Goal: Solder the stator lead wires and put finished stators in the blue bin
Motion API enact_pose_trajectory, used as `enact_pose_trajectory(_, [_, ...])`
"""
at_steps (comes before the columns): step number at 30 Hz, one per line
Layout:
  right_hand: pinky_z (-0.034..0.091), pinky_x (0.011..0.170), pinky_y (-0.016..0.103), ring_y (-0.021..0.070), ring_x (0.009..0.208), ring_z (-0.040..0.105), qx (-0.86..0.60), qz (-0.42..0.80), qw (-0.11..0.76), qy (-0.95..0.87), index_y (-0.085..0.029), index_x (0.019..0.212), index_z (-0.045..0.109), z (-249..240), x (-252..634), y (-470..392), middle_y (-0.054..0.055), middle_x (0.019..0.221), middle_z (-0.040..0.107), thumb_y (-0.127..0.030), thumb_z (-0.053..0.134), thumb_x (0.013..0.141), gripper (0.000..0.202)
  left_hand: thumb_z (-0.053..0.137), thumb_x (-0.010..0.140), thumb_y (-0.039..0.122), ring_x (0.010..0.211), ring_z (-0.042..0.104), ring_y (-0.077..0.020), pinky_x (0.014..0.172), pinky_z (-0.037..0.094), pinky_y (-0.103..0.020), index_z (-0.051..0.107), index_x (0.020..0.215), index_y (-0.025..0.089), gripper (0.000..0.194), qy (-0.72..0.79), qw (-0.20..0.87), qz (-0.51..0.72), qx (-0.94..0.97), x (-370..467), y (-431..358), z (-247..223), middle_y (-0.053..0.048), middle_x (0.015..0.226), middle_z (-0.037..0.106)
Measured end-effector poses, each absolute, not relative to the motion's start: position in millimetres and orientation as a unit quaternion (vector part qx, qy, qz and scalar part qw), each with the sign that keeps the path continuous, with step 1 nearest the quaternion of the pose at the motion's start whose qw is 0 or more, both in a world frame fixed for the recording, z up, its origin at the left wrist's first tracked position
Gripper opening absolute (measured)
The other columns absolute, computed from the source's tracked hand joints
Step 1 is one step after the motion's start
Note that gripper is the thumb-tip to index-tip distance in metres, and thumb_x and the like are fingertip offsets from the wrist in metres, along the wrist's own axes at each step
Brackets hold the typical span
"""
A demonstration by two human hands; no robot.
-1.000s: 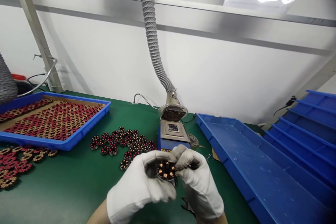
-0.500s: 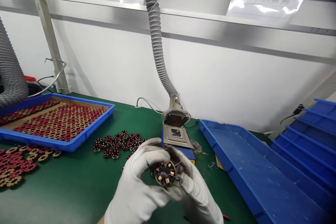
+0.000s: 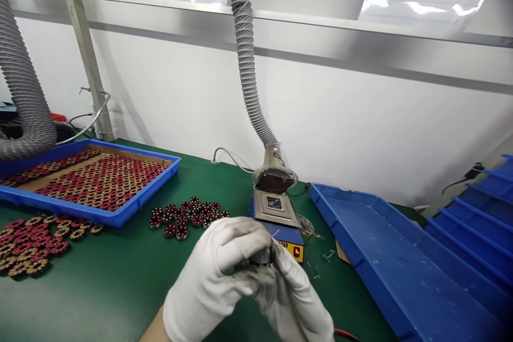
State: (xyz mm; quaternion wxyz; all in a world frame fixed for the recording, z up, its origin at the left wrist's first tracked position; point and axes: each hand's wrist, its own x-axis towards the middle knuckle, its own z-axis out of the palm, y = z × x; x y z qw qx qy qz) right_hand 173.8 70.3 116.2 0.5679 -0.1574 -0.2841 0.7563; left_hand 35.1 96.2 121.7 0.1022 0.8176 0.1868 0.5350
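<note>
My left hand (image 3: 216, 272), in a white glove, is closed around a small motor stator (image 3: 262, 257). The gloved right hand (image 3: 294, 294) grips the same stator from the other side, and its fingertips look grey and soiled. Only a dark edge of the stator shows between the fingers; the copper windings are turned out of sight. A thin wire end sticks up above the right fingers. Just behind the hands stands a blue solder pot (image 3: 276, 208) with a square bath of shiny metal and a lit red switch. Left of it, several stators (image 3: 181, 231) with red and black faces sit on the green bench.
A fume hose (image 3: 248, 64) hangs down to a round hood (image 3: 274, 176) over the pot. A blue tray (image 3: 160, 179) of red and tan stator cores stands left, with loose cores (image 3: 36, 246) before it. Right are a long blue tray (image 3: 401, 267) and stacked trays (image 3: 481, 214).
Both hands have tilted the stator, so its copper-wound face no longer shows. The hands have shifted slightly, and the pot's yellow front with its switch has come into view.
</note>
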Motion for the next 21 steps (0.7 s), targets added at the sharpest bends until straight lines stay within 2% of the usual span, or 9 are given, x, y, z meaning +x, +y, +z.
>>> enact_pose_trajectory(5, [0.050, 0.069, 0.022, 0.0105, 0.074, 0.062, -0.176, 0.765, 0.560, -0.264, -0.021, 0.094, 0.067, 116.7, 169.0, 70.9, 0.001, 0.087, 0.069, -0.024, 0.074, 0.069, 0.026, 0.054, 0.084, 0.021, 0.095, 0.058, -0.0172, 0.087, 0.046, -0.027, 0.056, 0.108, 0.021, 0.024, 0.159, 0.144, 0.560, 0.801, 31.2, 99.9, 125.0, -0.007, 0.101, 0.063])
enact_pose_trajectory(10, [0.051, 0.069, 0.023, 0.0132, 0.081, 0.063, -0.168, 0.764, 0.569, -0.252, -0.021, 0.089, 0.068, 115.7, 169.5, 70.5, 0.003, 0.093, 0.069, -0.026, 0.073, 0.071, 0.019, 0.071, 0.068, 0.013, 0.096, 0.057, -0.0176, 0.088, 0.045, -0.026, 0.055, 0.111, 0.022, 0.047, 0.203, 0.149, 0.539, 0.804, 30.4, 95.8, 131.3, -0.006, 0.107, 0.060])
enact_pose_trajectory(13, [0.051, 0.067, 0.023, 0.0131, 0.078, 0.064, -0.165, 0.769, 0.564, -0.253, -0.021, 0.089, 0.068, 114.5, 168.6, 70.8, 0.003, 0.092, 0.070, -0.026, 0.073, 0.071, 0.019, 0.070, 0.071, 0.017, 0.089, 0.059, -0.0161, 0.083, 0.047, -0.024, 0.058, 0.107, 0.021, 0.038, 0.173, 0.153, 0.541, 0.809, 28.3, 99.4, 129.9, -0.006, 0.099, 0.063])
enact_pose_trajectory(16, [0.051, 0.068, 0.024, 0.0134, 0.078, 0.064, -0.182, 0.764, 0.567, -0.248, -0.020, 0.092, 0.067, 113.1, 165.0, 71.1, 0.003, 0.092, 0.069, -0.025, 0.074, 0.070, 0.023, 0.070, 0.073, 0.020, 0.086, 0.061, -0.0166, 0.078, 0.050, -0.021, 0.063, 0.100, 0.021, 0.027, 0.191, 0.222, 0.540, 0.789, 25.6, 104.0, 123.7, -0.006, 0.096, 0.065])
enact_pose_trajectory(21, [0.053, 0.068, 0.029, 0.0156, 0.074, 0.065, -0.206, 0.754, 0.565, -0.264, -0.021, 0.094, 0.065, 112.6, 160.7, 71.5, 0.004, 0.086, 0.069, -0.026, 0.075, 0.069, 0.028, 0.061, 0.074, 0.009, 0.083, 0.063, -0.0158, 0.074, 0.051, -0.018, 0.069, 0.083, 0.021, 0.017, 0.237, 0.371, 0.624, 0.646, 24.7, 100.4, 118.0, -0.003, 0.091, 0.067])
